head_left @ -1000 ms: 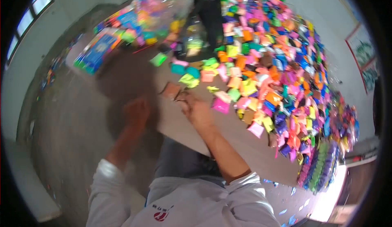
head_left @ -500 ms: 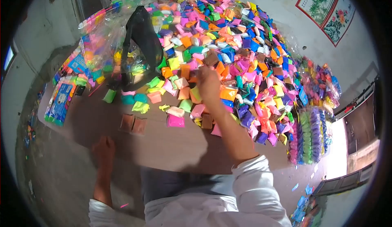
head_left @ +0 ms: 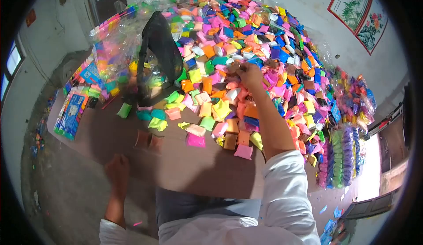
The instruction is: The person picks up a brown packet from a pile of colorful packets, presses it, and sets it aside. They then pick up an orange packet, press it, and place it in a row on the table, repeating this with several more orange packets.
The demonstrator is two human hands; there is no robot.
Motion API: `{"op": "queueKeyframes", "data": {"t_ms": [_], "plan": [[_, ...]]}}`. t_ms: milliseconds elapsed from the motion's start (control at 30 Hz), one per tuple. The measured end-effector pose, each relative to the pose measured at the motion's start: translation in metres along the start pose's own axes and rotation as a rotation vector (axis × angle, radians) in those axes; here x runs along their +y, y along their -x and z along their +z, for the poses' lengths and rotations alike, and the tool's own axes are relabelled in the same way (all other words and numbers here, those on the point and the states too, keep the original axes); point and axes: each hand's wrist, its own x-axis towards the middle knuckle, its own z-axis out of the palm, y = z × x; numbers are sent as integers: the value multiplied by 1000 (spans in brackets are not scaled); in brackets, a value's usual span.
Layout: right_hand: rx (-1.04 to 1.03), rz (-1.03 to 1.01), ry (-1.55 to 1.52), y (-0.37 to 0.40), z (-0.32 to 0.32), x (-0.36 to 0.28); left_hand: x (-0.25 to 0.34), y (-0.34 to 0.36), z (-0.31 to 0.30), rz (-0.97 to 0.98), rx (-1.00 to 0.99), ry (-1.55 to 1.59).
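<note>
My right hand (head_left: 250, 75) reaches into a heap of small, soft, clay-like packets in clear wrap. Its fingers are pinched together on a brown packet (head_left: 233, 68) within the heap. Just off the table's front edge, my left hand (head_left: 117, 168) is curled closed; whatever is inside it, if anything, is hidden. A pair of brown packets (head_left: 149, 142) lies side by side on the table near that hand. Close to the heap's front rest a magenta packet (head_left: 195, 140), a pink packet (head_left: 243, 152) and a yellow packet (head_left: 221, 110).
A black mesh-like bag (head_left: 165, 47) stands at the left of the heap on the brown table (head_left: 189, 168). Farther left lies a packaged set of coloured sticks (head_left: 69, 115). Long sleeves of purple packets (head_left: 348, 157) hang over the right edge. Wall pictures (head_left: 352, 7) are behind.
My right hand has moved deeper into the heap, up to the brown packet. The whole view has shifted slightly. My left hand stays closed by the table edge.
</note>
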Motion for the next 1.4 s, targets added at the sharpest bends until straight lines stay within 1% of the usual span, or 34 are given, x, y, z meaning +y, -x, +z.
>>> {"op": "queueKeyframes", "data": {"t_ms": [33, 67, 100, 133, 200, 233, 300, 333, 367, 400, 433, 467, 500, 567, 633, 700, 733, 767, 867, 933, 967, 1033, 1067, 1100, 1167, 1267, 1300, 1367, 1400], "plan": [[3, 3, 1, 0, 0, 5, 0, 0, 1, 47, 53, -12], [-32, -1, -462, 1, 0, 12, 0, 0, 3, 97, 106, -22], [-62, -7, -921, 5, -5, 15, -2, 1, 5, 107, 107, -16], [-50, 0, -914, 10, -11, 21, -4, 4, 7, 92, 107, 5], [-156, 136, -1029, 30, -37, 15, 0, 4, 7, 90, 101, 34], [-147, 143, -1027, 43, -50, 9, 2, 3, 5, 97, 113, 30], [-276, 322, -1216, 70, -67, -3, -1, 2, 3, 112, 125, 19], [-248, 228, -1217, 81, -61, 5, -6, 2, 5, 101, 104, 56], [-250, 235, -1223, 93, -61, 3, -8, 4, 6, 87, 82, 90], [-251, 258, -1295, 106, -60, 1, -7, 5, 9, 86, 72, 78], [-262, 287, -1368, 120, -57, -4, -7, 3, 14, 92, 99, 12], [-364, 262, -1405, 132, -55, -3, -9, 5, 12, 95, 123, -61], [-379, 272, -1417, 145, -48, -6, -9, 4, 8, 90, 114, -78], [-423, 350, -1493, 173, -42, -11, -2, 4, 4, 47, 72, -19], [-431, 440, -1494, 200, -38, -24, 1, 3, -1, 22, 46, 30], [-534, 466, -1579, 220, -33, -30, 5, 2, -1, 3, 22, 85], [-472, 532, -1521, 228, -32, -37, 3, 2, 1, 27, 67, 89], [-462, 448, -1462, 237, -21, -27, 2, 2, 3, 51, 111, 95], [-416, 460, -1407, 244, -21, -26, 2, 2, 2, 54, 104, 43], [-265, 447, -1134, 242, -27, -30, 1, 1, 3, 65, 111, 52], [-257, 445, -1131, 240, -29, -27, 1, 1, 4, 69, 115, 52], [13, 281, -893, 236, -35, -15, 1, 1, 3, 77, 121, 69], [111, 281, -860, 233, -41, -9, 1, 2, 4, 77, 124, 79], [116, 280, -857, 227, -51, -3, 0, 2, 4, 79, 126, 83], [285, 251, -621, 212, -73, 12, 0, 2, 6, 84, 130, 51], [430, 196, -272, 195, -101, 33, -4, 3, 8, 105, 144, 127], [441, 200, -266, 191, -105, 40, -2, 3, 7, 115, 147, 135], [456, 188, -25, 188, -110, 57, 0, 2, 4, 129, 140, 88], [405, 254, -64, 188, -110, 63, 1, 1, 5, 137, 144, 92]]}}
